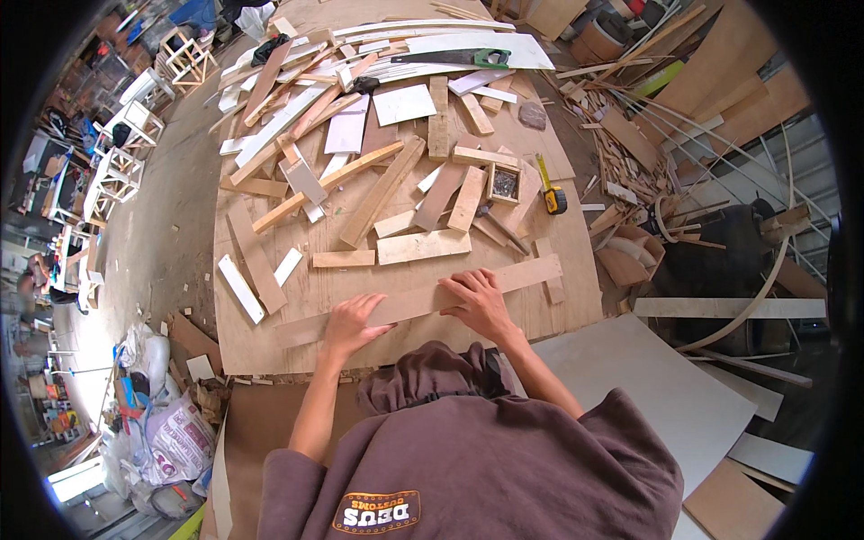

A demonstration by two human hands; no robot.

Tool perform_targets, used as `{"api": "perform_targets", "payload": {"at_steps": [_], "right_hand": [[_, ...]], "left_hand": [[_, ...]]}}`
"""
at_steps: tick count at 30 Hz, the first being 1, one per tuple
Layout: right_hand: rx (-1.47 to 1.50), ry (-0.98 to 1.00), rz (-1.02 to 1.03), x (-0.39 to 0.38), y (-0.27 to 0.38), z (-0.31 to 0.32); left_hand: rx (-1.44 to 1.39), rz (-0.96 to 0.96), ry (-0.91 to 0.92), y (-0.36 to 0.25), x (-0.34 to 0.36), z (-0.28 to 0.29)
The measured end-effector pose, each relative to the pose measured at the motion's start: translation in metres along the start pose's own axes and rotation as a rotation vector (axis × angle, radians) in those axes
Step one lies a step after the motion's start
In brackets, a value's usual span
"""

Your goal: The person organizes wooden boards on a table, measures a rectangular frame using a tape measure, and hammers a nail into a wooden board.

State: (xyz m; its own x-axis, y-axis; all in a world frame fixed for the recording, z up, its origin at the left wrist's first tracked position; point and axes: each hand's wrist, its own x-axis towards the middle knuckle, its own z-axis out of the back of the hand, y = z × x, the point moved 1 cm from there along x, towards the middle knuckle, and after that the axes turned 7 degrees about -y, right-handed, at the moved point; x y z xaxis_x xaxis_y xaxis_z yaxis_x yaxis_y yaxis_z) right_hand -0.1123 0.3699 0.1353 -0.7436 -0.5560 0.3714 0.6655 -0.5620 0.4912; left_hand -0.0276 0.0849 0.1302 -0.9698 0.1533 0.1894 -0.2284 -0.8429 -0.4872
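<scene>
A long, flat wooden strip [414, 301] lies aslant across the near part of the plywood tabletop [423, 346], its right end farther away than its left. My left hand [354, 326] grips it left of the middle, fingers over the far edge and thumb along the near side. Farther right, my right hand [477, 303] holds the same strip with bent fingers. Under or against the strip's right end is a short wooden piece [548, 286] lying crosswise. Just beyond my hands rests a thick pale wood block [424, 247], beside a shorter one [344, 259].
A yellow tape measure [556, 200] lies near the right edge, left of it a small wooden box of metal fasteners [504, 184]. A green-handled handsaw [450, 58] tops the offcuts at the far end. Bags [180, 441] stand on the floor at left.
</scene>
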Motion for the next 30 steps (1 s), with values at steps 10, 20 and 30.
{"api": "perform_targets", "payload": {"at_steps": [10, 20, 30], "right_hand": [[-0.053, -0.003, -0.197, -0.012, -0.047, 0.05], [0.238, 0.018, -0.504, 0.038, -0.138, 0.075], [0.001, 0.079, -0.414, 0.115, -0.293, 0.019]], "left_hand": [[-0.056, -0.15, 0.039, -0.03, 0.07, -0.038], [-0.033, -0.126, 0.06, -0.041, 0.077, -0.05], [-0.022, 0.08, 0.184, -0.058, 0.088, -0.036]]}}
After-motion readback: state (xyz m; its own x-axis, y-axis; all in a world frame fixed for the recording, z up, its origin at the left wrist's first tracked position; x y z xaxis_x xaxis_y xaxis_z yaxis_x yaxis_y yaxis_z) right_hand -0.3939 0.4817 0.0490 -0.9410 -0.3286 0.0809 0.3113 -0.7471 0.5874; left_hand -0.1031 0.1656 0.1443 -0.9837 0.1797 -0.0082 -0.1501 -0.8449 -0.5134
